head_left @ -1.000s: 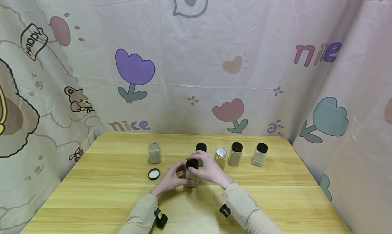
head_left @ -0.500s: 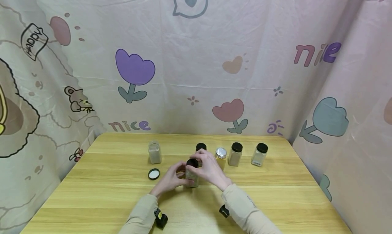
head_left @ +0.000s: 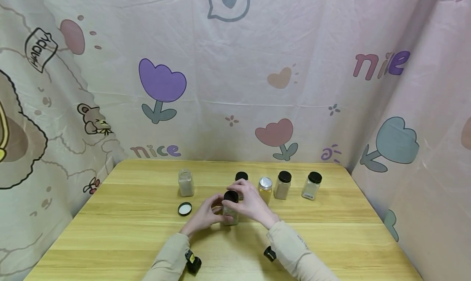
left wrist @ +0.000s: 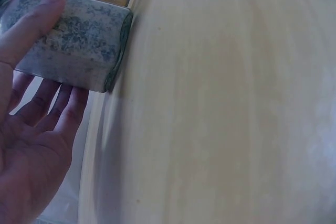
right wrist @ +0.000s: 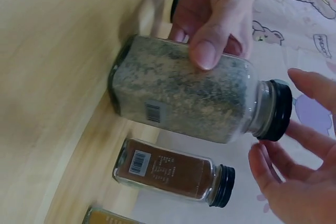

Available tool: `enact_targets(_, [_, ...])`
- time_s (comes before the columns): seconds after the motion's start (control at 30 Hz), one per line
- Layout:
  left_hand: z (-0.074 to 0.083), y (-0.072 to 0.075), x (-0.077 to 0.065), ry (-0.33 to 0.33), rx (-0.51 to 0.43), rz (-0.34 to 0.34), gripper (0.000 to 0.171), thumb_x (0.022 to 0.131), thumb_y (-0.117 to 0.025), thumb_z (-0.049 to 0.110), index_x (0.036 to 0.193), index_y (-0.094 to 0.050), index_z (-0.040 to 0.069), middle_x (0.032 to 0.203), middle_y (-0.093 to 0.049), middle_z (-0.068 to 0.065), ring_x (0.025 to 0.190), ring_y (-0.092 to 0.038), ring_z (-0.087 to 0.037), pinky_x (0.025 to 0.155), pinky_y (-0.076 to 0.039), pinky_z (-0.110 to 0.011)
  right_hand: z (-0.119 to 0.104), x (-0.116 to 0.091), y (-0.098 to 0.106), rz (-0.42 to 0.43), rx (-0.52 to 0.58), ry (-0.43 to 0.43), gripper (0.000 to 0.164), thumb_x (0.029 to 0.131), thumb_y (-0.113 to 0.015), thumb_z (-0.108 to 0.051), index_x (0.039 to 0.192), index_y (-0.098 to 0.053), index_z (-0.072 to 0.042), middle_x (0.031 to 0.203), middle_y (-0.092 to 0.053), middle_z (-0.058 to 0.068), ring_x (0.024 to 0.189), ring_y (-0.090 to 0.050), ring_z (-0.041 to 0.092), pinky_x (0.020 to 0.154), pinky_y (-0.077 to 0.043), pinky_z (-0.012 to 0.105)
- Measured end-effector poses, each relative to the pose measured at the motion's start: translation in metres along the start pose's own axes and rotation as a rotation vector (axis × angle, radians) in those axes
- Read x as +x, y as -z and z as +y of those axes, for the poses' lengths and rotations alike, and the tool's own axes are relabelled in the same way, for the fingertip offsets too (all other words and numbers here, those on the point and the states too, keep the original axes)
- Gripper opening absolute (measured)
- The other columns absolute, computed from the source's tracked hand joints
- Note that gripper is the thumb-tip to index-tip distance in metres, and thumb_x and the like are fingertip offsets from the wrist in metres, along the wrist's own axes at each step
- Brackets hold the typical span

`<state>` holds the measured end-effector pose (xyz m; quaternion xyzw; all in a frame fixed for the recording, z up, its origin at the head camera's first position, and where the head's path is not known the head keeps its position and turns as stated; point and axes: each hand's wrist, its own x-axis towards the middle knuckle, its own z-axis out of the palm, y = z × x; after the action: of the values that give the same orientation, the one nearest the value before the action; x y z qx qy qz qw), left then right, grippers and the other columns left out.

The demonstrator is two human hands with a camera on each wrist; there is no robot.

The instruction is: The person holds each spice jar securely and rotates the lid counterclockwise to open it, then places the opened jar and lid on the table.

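A clear square glass spice jar (right wrist: 181, 90) filled with a flecked grey-green seasoning stands on the table, with a small barcode label on one side. My left hand (head_left: 207, 212) grips its body, thumb (left wrist: 44, 14) on one face and fingers beneath on the other. At the top, the black screw lid (right wrist: 279, 110) sits on the jar's neck. My right hand (head_left: 252, 202) has its thumb and fingers curled around this lid; in the right wrist view the thumb tip looks slightly apart from the rim.
Behind stand a brown-filled jar (right wrist: 165, 171), a silver-capped yellow jar (head_left: 265, 189) and two black-lidded jars (head_left: 283, 186) (head_left: 312, 186). To the left are a lidless jar (head_left: 186, 183) and an upturned lid (head_left: 185, 209) on the wooden table (head_left: 128, 232).
My right hand's fingers and thumb have shifted slightly around the lid, and the wrist has turned a little. The left hand and the jar stay in place.
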<state>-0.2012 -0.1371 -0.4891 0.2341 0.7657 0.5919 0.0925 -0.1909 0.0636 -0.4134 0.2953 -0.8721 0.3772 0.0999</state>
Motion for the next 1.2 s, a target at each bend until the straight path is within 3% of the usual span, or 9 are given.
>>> enact_targets(0.1, [0.0007,-0.0001,-0.0006,0.002,-0.004,-0.005,0.051,0.081,-0.085,0.014,0.122,-0.056,0.005,0.13,-0.062,-0.013,0.128,-0.058,-0.034,0.113,-0.049,-0.037,0.0011,-0.0005,-0.0023,0.048,-0.044,-0.003,0.039,0.083,-0.083,-0.029,0.112,-0.074,-0.003,0.102,-0.064,0.004,0.091,-0.061,0.019,0.075,-0.049,0.022])
enact_targets(0.2, [0.0005,-0.0002,-0.0006,0.003,-0.003,-0.006,0.05,0.081,-0.085,0.013,0.122,-0.056,0.006,0.13,-0.062,-0.013,0.128,-0.058,-0.033,0.113,-0.05,-0.038,0.0009,-0.0006,-0.0025,0.058,-0.067,-0.004,0.038,0.083,-0.084,-0.03,0.109,-0.075,-0.003,0.097,-0.062,0.003,0.085,-0.058,0.018,0.071,-0.044,0.02])
enact_targets(0.37, [0.0001,-0.0004,-0.0002,-0.001,0.0,-0.001,0.052,0.081,-0.085,0.014,0.123,-0.057,0.006,0.129,-0.063,-0.013,0.126,-0.059,-0.031,0.113,-0.05,-0.041,-0.0003,-0.0002,-0.0005,0.026,-0.047,0.001,0.035,0.084,-0.082,-0.022,0.112,-0.074,-0.002,0.102,-0.065,0.005,0.091,-0.061,0.018,0.079,-0.052,0.024])
enact_targets(0.63, [-0.001,-0.0002,0.0006,-0.006,0.005,0.008,0.051,0.081,-0.085,0.014,0.124,-0.058,0.006,0.128,-0.063,-0.012,0.126,-0.059,-0.029,0.113,-0.049,-0.041,-0.0011,-0.0012,0.0032,-0.05,0.03,0.006,0.035,0.085,-0.076,-0.012,0.119,-0.071,-0.005,0.119,-0.066,0.01,0.114,-0.059,0.028,0.1,-0.049,0.049])
enact_targets(0.83, [-0.0014,-0.0001,0.0004,0.002,-0.014,-0.008,0.051,0.081,-0.085,0.015,0.123,-0.057,0.006,0.13,-0.061,-0.011,0.129,-0.058,-0.03,0.116,-0.047,-0.041,0.0003,-0.0006,-0.0016,0.025,0.009,0.019,0.038,0.085,-0.081,-0.024,0.115,-0.072,-0.004,0.112,-0.065,0.007,0.104,-0.061,0.021,0.09,-0.055,0.036])
enact_targets(0.97, [-0.0015,-0.0005,0.0004,-0.003,-0.018,-0.014,0.05,0.081,-0.084,0.014,0.121,-0.056,0.006,0.13,-0.06,-0.011,0.128,-0.058,-0.031,0.115,-0.048,-0.04,-0.0013,0.0008,-0.0033,0.076,-0.008,0.029,0.034,0.084,-0.083,-0.023,0.109,-0.074,-0.003,0.106,-0.066,0.007,0.094,-0.063,0.019,0.08,-0.058,0.032])
enact_targets(1.2, [-0.0012,-0.0006,0.0004,0.009,0.007,0.004,0.051,0.08,-0.086,0.015,0.123,-0.058,0.007,0.129,-0.063,-0.011,0.125,-0.06,-0.026,0.113,-0.05,-0.039,-0.0036,0.0013,-0.0006,0.034,0.0,0.041,0.026,0.084,-0.08,-0.012,0.107,-0.075,-0.002,0.109,-0.069,0.01,0.101,-0.065,0.025,0.086,-0.057,0.036])
